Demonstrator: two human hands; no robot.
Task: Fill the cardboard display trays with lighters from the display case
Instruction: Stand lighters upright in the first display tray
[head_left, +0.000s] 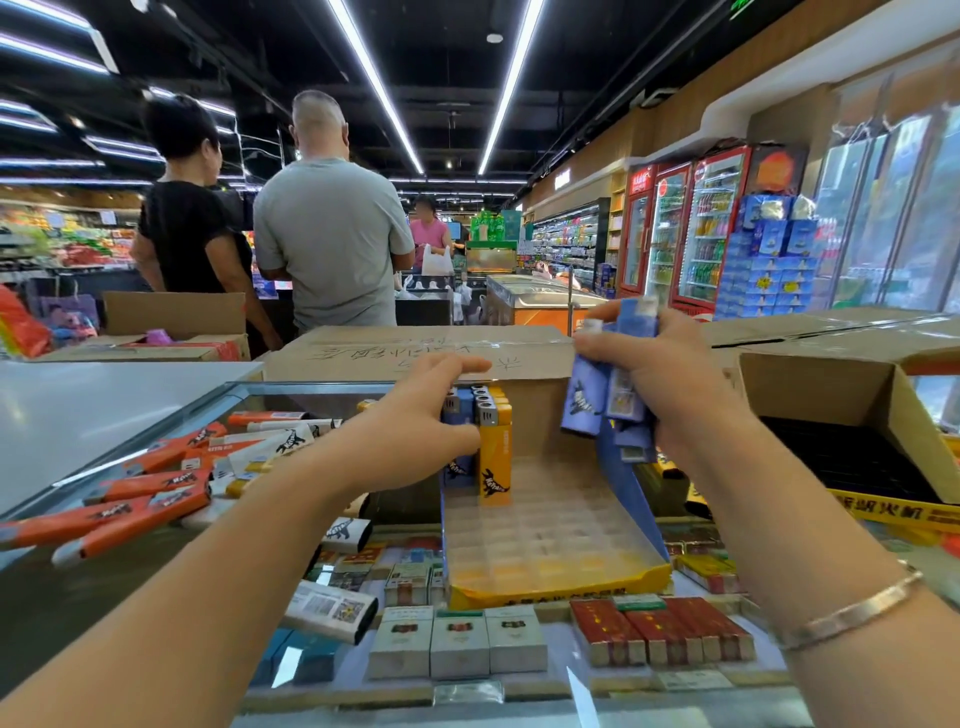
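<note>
Head view gives me both forearms reaching forward over the glass display case (156, 415). My left hand (415, 421) stretches to the back left corner of the cardboard display tray (561, 577), fingers curled round the upright blue and yellow lighters (493, 457) standing there. My right hand (660, 379) is raised above the tray's right wall, gripping a bunch of blue lighters (608, 395). Loose orange lighters (150, 499) lie on the glass at left.

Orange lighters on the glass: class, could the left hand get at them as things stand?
Probably yes. The orange lighters lie loose on the glass beside the left hand, with nothing between; but its grip now steadies the standing lighters in the tray.
</note>
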